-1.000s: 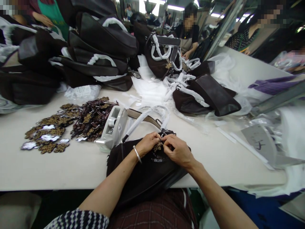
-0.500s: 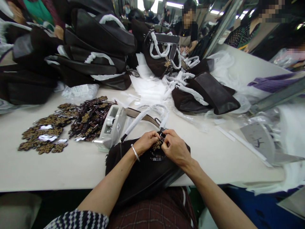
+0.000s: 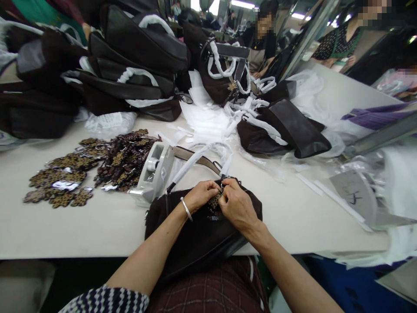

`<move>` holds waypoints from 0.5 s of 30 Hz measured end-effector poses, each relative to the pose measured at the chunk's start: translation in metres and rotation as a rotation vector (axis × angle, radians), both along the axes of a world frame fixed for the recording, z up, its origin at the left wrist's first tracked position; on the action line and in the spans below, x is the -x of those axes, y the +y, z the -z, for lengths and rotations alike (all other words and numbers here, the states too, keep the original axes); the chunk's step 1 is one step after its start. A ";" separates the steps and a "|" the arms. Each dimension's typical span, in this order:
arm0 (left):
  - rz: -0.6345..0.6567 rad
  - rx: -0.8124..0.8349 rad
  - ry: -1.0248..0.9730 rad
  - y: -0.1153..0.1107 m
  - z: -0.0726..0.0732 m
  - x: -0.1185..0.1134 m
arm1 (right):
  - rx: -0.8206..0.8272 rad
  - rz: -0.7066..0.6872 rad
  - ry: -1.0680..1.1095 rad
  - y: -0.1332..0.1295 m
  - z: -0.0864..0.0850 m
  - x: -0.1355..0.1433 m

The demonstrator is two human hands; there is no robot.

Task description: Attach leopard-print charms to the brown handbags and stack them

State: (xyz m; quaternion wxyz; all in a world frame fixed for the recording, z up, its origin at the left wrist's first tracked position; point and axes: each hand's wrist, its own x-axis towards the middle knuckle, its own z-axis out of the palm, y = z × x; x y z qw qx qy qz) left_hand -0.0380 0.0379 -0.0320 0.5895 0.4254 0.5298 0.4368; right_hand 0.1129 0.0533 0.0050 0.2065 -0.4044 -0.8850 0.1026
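A dark brown handbag (image 3: 192,243) lies at the table's front edge, partly over my lap. Its handle (image 3: 192,164), wrapped in white, points away from me. Near the handle's base hangs a leopard-print charm (image 3: 214,201) with dark strands. My left hand (image 3: 203,195), with a silver bangle on the wrist, pinches at the top of this charm. Close against it, my right hand (image 3: 236,202) is closed on the charm's upper right side by the handle ring. The fingers cover the exact fastening point.
Left of the bag stand a grey tape dispenser (image 3: 153,174) and a pile of leopard-print charms (image 3: 61,174). Stacked dark bags (image 3: 130,61) rise behind. More bags (image 3: 283,126) and white paper (image 3: 208,121) lie beyond. A co-worker (image 3: 260,43) is at the far side.
Both hands stay at the charm with only small finger movements. My right hand has shifted slightly left, covering more of the charm. The view has tilted a little.
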 end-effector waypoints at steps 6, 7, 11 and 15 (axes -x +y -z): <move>0.044 -0.011 0.020 0.002 0.004 0.000 | 0.013 0.035 0.034 -0.002 0.003 -0.007; 0.054 -0.026 0.035 0.002 0.005 0.001 | 0.015 0.043 0.037 -0.002 0.004 -0.009; 0.078 -0.099 0.157 0.004 0.005 0.001 | 0.040 0.065 0.040 -0.001 0.007 -0.013; 0.058 -0.120 0.322 0.006 -0.005 -0.002 | 0.044 0.085 0.069 0.002 0.009 -0.014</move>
